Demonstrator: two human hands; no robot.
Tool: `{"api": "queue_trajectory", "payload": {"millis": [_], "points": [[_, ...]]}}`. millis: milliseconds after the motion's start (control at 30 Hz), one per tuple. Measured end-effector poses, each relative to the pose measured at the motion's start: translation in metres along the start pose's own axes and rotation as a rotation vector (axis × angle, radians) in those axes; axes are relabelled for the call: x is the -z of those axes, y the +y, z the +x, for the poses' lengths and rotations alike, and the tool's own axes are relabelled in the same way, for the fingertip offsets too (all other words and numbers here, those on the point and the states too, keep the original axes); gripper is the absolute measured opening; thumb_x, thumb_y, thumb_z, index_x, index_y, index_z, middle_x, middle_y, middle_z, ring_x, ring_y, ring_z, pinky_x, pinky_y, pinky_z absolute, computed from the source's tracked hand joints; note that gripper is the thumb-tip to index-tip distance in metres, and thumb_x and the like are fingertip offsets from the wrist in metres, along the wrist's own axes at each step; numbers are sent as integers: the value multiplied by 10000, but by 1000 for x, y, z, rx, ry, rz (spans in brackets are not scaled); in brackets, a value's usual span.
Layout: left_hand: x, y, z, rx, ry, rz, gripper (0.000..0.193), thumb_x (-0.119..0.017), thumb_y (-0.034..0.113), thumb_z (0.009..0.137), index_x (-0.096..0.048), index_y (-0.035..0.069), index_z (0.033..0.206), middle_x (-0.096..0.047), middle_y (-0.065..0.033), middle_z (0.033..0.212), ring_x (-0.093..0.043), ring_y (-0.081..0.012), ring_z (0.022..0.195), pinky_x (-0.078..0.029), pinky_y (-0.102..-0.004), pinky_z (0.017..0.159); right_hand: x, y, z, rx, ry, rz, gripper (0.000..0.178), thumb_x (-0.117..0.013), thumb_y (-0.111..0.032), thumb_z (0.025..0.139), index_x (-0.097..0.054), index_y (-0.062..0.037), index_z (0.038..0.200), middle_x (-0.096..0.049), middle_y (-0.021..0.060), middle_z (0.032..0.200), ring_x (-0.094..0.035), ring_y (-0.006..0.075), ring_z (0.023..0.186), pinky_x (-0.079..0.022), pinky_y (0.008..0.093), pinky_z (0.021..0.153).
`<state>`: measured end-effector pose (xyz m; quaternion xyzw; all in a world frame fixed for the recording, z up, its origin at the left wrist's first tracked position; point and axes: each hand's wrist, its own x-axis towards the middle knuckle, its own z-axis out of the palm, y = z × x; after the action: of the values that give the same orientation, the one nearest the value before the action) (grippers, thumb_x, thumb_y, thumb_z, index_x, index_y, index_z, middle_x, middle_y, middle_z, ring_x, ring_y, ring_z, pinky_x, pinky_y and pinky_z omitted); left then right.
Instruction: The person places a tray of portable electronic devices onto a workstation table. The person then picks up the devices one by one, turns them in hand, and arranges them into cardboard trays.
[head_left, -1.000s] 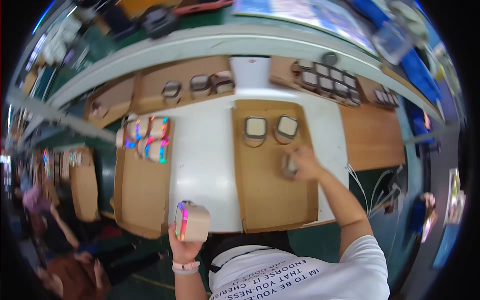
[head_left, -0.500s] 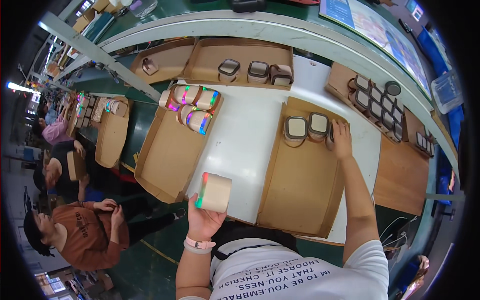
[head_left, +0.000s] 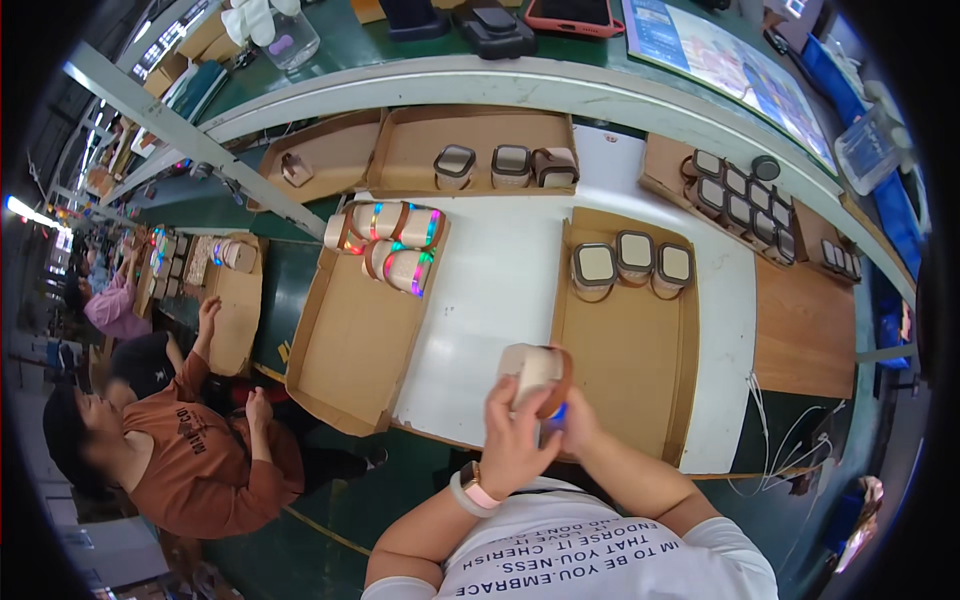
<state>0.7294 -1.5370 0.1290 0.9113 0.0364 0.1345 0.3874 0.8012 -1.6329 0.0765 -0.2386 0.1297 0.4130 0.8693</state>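
Near the table's front edge I hold a small cream speaker (head_left: 536, 368) with a brown strap and a glowing blue spot at its lower end. My left hand (head_left: 512, 428) is closed around its left side. On the other side my right hand (head_left: 580, 420) grips it near the strap; some of its fingers are hidden behind the speaker. Right beyond my hands lies an open cardboard tray (head_left: 625, 370), where three similar speakers (head_left: 634, 255) stand at the far end with their pale square faces up. To the left, another cardboard tray (head_left: 350, 345) holds several speakers (head_left: 400, 268) lying down with coloured lights on.
A rear cardboard tray (head_left: 410, 165) bears three speakers. At the far right stands a box of packed speakers (head_left: 738, 205). A metal shelf beam (head_left: 480, 85) crosses overhead. White cables (head_left: 765, 450) hang at the right. A co-worker in a brown shirt (head_left: 200, 450) is at the left.
My right hand has let go of the third speaker in the right tray and come back to the speaker in my left hand. That speaker has moved right and turned. A co-worker's hand has risen.
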Motion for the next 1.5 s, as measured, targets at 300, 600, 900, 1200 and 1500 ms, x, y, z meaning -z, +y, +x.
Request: {"api": "queue_trajectory", "payload": {"millis": [300, 600, 900, 1200, 1500], "points": [[7, -129, 30, 156, -19, -170, 683, -674, 115, 722, -315, -62, 1276, -393, -254, 1261, -400, -376, 1184, -323, -402, 1011, 48, -18, -59, 647, 301, -1586, 694, -662, -103, 602, -357, -114, 1225, -445, 178, 1133, -454, 347, 1066, -394, 439, 901], [-2, -325, 113, 516, 490, -65, 823, -770, 151, 616, -288, -95, 1236, -406, -272, 1186, -419, -417, 1107, -342, -460, 973, -37, -119, -210, 1898, 1742, -1636, 736, -685, 43, 629, -312, -34, 1258, -397, 166, 1211, -414, 308, 1155, -323, 416, 1019], [6, -310, 121, 447, 560, 129, 707, -772, 122, 603, -384, -20, 1177, -463, -164, 1149, -442, -344, 1089, -380, -425, 945, -93, -98, -231, 2018, 889, -2416, 634, -696, -276, 672, -379, -181, 1213, -339, 206, 1287, -482, 379, 1051, -446, 505, 898], [86, -168, 46, 454, 90, -920, 540, -555, -17, 811, -348, 26, 1308, -461, -97, 1227, -461, -207, 1125, -397, -338, 952, -116, -103, -228, 2003, -144, -317, 449, -544, -218, 828, -441, -25, 1220, -499, 151, 1187, -535, 340, 1022, -439, 457, 915], [95, -95, -10, 651, -213, -1695, 549, -507, 363, 839, -387, 119, 1316, -451, -80, 1318, -461, -249, 1190, -451, -440, 918, -70, -179, -187, 2090, 572, -843, 739, -669, -72, 696, -283, -102, 1326, -378, 116, 1265, -453, 273, 1120, -462, 441, 885]]}}
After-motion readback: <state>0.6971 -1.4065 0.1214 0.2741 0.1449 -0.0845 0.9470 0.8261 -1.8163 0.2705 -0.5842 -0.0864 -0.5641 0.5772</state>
